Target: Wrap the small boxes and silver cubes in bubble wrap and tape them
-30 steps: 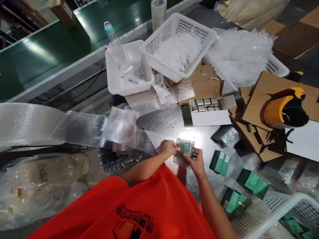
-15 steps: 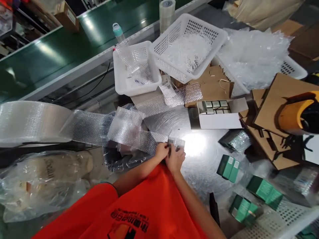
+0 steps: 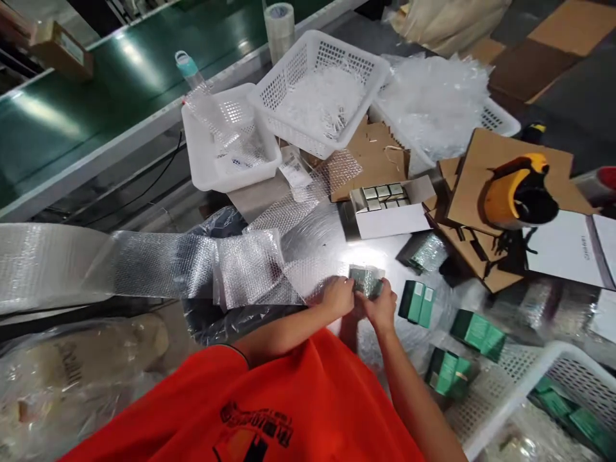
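Both my hands hold a small green box wrapped in bubble wrap [image 3: 366, 281] just above the shiny metal table [image 3: 332, 240]. My left hand [image 3: 337, 296] grips its left side, fingers curled. My right hand [image 3: 382, 309] pinches its right end. A long strip of bubble wrap [image 3: 192, 266] runs from a big roll [image 3: 43, 263] at the left to my left hand. Just right of my hands stand bare green boxes [image 3: 416, 301].
White baskets [image 3: 317, 90] hold plastic bits and wrap at the back. An open white carton [image 3: 389, 208] holds small boxes. More green boxes [image 3: 476, 333], a wrapped box [image 3: 423, 251], cardboard sheets, a yellow tape dispenser [image 3: 517, 192] and a white basket [image 3: 539, 391] lie right. A green conveyor [image 3: 96, 96] runs behind.
My hands moved right from the end of the bubble wrap strip, and the wrapped box is again in view between them. The head camera swung slightly.
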A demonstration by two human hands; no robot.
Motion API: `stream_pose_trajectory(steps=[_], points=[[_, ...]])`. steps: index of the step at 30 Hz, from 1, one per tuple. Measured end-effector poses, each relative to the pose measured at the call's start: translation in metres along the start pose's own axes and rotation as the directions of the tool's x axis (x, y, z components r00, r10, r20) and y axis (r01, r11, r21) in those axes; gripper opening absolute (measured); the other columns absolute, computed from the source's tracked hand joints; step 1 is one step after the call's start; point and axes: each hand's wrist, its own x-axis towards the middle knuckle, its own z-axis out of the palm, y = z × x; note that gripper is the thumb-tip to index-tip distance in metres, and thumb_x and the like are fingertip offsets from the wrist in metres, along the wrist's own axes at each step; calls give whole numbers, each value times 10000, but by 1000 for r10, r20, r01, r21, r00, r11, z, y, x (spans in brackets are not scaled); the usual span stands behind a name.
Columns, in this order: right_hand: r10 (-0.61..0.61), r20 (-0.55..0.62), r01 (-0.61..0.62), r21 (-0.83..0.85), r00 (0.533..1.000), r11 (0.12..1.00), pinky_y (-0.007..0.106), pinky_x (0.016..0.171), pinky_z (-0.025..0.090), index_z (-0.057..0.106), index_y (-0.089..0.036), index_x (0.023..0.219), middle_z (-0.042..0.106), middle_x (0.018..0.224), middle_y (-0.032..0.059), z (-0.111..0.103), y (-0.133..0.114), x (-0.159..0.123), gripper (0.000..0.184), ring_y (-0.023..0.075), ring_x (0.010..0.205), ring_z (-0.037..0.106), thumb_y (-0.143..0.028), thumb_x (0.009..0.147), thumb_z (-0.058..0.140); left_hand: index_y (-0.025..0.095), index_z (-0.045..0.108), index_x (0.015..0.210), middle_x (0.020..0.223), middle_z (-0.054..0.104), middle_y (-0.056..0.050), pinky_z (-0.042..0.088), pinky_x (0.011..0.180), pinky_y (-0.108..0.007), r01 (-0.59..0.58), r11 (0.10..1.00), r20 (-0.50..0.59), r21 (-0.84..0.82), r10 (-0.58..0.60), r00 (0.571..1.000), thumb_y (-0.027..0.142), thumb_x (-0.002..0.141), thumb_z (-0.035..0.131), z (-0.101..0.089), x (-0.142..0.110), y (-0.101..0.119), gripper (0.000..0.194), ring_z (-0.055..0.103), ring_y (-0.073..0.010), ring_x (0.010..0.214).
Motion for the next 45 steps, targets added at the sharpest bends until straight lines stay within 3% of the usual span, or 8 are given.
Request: stream_pose_trajectory(steps=[6,13,21,28,34,37,40,45], points=[[45,-15,-46,-129,999,991,491,971,456,268,-136,1543,436,1420,242,4,-27,-21,813,389,1239,521,-448,854,566,279,373,1547,1670,236,-97,193,1228,-585,-332,830,120,448,312,942,407,903,654,-22,-34,-87,715,204,-340,1534],[-33,-23,23,-366,999,930,496,905,480,279,-108,1553,449,1387,275,-9,-37,-29,742,391,1147,573,-401,913,512,320,297,1585,1689,97,-149,162,1097,-794,-112,872,34,477,109,993,672,840,633,-50,-52,-124,890,86,-516,1509],[-85,-113,31,-412,990,911,523,879,482,308,-96,1543,448,1378,295,-5,-19,-22,739,406,1125,568,-397,897,501,392,349,1548,1677,175,-138,85,1111,-798,-285,809,105,515,270,957,442,956,579,-71,-64,-183,637,200,-410,1523],[-59,1,57,-310,998,949,544,995,430,264,-119,1554,471,1421,261,-17,-12,-11,787,400,1271,511,-442,880,511,185,609,1351,1630,308,-171,191,1224,-602,-469,719,168,513,452,876,393,949,583,-70,-43,-117,453,275,-347,1512],[-224,-332,195,-117,917,974,489,1007,446,377,-96,1446,516,1374,253,-17,37,-67,651,347,1283,495,-466,914,442,177,492,1449,1601,377,-148,441,1095,-402,-571,649,355,503,447,821,160,934,518,-41,-8,-52,516,513,-272,1354],[-100,-451,24,-171,887,985,519,927,475,486,-54,1323,597,1185,261,-13,89,-121,525,371,1119,579,-378,922,384,161,457,1469,1609,353,-168,471,1045,-395,-583,616,409,529,417,812,77,892,524,-39,3,-46,587,528,-281,1330],[126,-357,-230,-268,926,935,524,806,506,566,-60,1233,603,1144,285,-8,133,-160,468,405,1007,625,-351,916,381,136,423,1494,1598,366,-183,461,1048,-389,-589,607,421,534,413,807,57,869,554,-42,8,-47,644,517,-293,1333],[279,-235,-340,-279,931,898,531,800,525,611,-83,1163,610,1133,295,-5,149,-179,539,415,984,662,-364,981,187,150,374,1532,1646,281,-153,466,1038,-389,-569,608,418,554,388,821,147,826,695,-45,10,-42,775,519,-311,1313]])
